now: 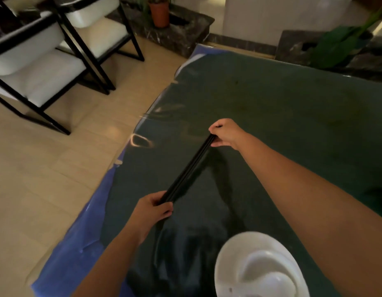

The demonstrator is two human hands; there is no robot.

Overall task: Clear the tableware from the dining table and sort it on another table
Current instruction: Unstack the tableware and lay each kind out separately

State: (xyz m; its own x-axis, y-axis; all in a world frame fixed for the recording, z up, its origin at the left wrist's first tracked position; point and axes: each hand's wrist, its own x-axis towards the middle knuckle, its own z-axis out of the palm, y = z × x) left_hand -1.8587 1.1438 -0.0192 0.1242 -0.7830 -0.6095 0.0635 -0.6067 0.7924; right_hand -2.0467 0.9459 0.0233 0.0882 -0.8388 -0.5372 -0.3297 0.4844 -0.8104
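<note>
A bundle of black chopsticks [189, 168] stretches diagonally just above the dark green table [282, 108]. My left hand [154, 207] grips the near end of the bundle. My right hand [225, 132] pinches its far end. Whether the chopsticks touch the tabletop, I cannot tell. A white plate [226, 271] stands at the table's near edge, under my right forearm, with a white bowl or spoon-like dish [265, 273] resting in it.
The table's glossy cover has a blue edge [78, 239] along the left side. Two white-cushioned chairs with black frames [57, 67] stand on the tiled floor to the left. A potted plant [159, 12] and a dark stone ledge [179, 33] lie beyond.
</note>
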